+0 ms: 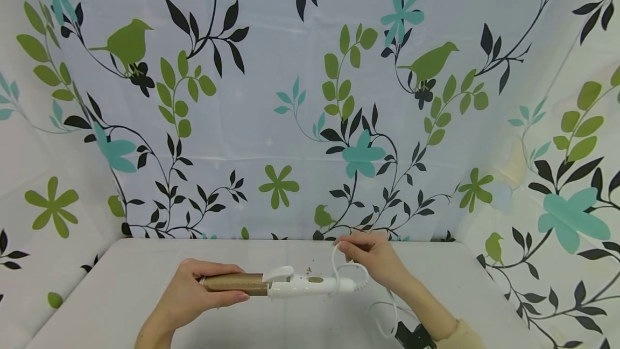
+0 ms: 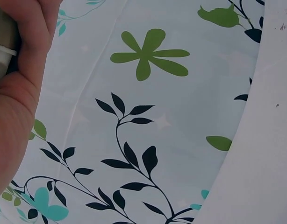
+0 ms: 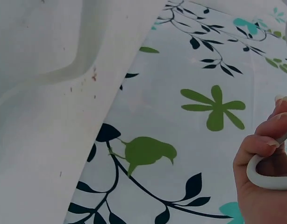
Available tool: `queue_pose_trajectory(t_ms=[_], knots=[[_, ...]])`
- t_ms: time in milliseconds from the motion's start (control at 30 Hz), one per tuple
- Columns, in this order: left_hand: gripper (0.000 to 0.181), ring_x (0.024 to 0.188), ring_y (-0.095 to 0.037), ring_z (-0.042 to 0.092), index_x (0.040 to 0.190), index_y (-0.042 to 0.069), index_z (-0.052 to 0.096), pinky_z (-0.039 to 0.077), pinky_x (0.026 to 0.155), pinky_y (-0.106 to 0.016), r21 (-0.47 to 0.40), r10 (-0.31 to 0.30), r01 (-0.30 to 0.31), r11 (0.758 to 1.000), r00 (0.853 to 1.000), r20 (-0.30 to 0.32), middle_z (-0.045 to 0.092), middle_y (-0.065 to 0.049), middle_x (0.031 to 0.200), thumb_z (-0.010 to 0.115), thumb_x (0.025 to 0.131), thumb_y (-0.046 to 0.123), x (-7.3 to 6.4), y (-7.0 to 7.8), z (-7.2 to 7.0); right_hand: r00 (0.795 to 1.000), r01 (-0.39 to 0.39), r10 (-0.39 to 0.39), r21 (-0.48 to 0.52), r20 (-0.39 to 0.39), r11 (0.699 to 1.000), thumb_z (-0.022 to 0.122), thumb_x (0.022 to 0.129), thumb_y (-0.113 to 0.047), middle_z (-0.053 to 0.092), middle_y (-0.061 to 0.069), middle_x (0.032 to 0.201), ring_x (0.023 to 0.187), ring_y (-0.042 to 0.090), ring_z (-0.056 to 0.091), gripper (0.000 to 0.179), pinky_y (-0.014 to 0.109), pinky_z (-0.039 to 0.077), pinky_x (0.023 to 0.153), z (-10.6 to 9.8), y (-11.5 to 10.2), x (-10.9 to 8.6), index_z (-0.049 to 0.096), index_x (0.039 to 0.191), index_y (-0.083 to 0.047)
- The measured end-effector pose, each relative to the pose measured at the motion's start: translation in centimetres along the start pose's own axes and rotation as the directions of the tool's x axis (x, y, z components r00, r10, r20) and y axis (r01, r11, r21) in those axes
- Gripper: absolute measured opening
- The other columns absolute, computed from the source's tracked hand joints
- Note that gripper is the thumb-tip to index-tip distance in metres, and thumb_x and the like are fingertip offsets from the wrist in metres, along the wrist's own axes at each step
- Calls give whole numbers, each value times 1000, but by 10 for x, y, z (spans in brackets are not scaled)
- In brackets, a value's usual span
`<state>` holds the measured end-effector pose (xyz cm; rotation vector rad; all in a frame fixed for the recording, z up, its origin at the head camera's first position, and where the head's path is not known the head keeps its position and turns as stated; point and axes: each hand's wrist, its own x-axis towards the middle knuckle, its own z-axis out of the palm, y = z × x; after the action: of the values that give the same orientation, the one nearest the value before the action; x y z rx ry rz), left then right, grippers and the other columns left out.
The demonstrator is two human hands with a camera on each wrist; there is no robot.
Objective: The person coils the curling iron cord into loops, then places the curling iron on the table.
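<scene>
A white curling iron [image 1: 302, 286] with a gold barrel and a raised clamp lever is held level just above the table. My left hand [image 1: 189, 292] grips the barrel end, thumb on one side and fingers on the other. From the handle's right end runs a white cord [image 1: 360, 267], and part of it loops across the handle. My right hand [image 1: 370, 257] pinches this cord above and right of the handle. In the right wrist view, the cord [image 3: 272, 182] curves round by the fingers. Only a dark sliver of the iron [image 2: 3, 58] shows in the left wrist view.
The white table [image 1: 121, 295] carries small brown specks near its back edge. A patterned curtain [image 1: 261, 123] with leaves, birds and flowers stands behind and at both sides. Under the right forearm lies a black object [image 1: 415, 336], partly cut off, with slack cord beside it.
</scene>
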<state>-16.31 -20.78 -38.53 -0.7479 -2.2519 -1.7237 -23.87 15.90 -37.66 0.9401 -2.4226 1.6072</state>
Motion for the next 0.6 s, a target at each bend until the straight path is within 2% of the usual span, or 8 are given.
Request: queue_pose_trajectory(t_ms=[100, 200, 333, 433, 600], knots=[[29, 69, -11, 70, 99, 4, 78, 57, 57, -32, -7, 8, -8, 1000, 1000, -9, 78, -1, 89, 86, 72, -2, 0, 0, 0, 999, -45, 44, 24, 31, 999, 61, 101, -19, 62, 1, 79, 68, 7, 55, 22, 25, 52, 58, 5, 4, -2, 74, 111, -6], [29, 70, -11, 71, 99, 3, 78, 58, 58, -31, -11, 19, -19, 1000, 1000, -17, 78, -2, 89, 86, 72, -3, 0, 0, 0, 995, -78, 73, 71, 64, 994, 57, 103, -18, 59, 1, 77, 66, 5, 54, 22, 21, 49, 56, 10, 7, -4, 72, 107, -2], [29, 70, -10, 70, 98, 4, 78, 57, 58, -31, 1, 14, -14, 1000, 999, -34, 78, -1, 88, 87, 72, -2, 0, 0, 1, 992, -68, 61, 67, 111, 995, 53, 104, -14, 63, 3, 84, 71, 4, 57, 23, 19, 51, 59, 17, 11, -8, 70, 105, 1], [28, 70, -11, 70, 98, 4, 79, 58, 59, -32, 6, -13, 13, 1000, 999, -47, 78, -1, 88, 87, 72, 0, 1, 1, 2, 988, -46, 36, 68, 149, 997, 50, 105, -12, 68, 10, 94, 69, 4, 58, 23, 22, 54, 57, 24, 15, -11, 70, 108, -1], [29, 72, -12, 71, 99, 3, 78, 59, 60, -33, 4, -77, 77, 997, 995, -69, 78, 0, 89, 88, 72, 3, 1, 3, 4, 976, -55, 12, 196, 217, 979, 50, 105, -12, 61, 28, 81, 59, 6, 56, 23, 28, 53, 49, 35, 19, -18, 66, 109, 4]])
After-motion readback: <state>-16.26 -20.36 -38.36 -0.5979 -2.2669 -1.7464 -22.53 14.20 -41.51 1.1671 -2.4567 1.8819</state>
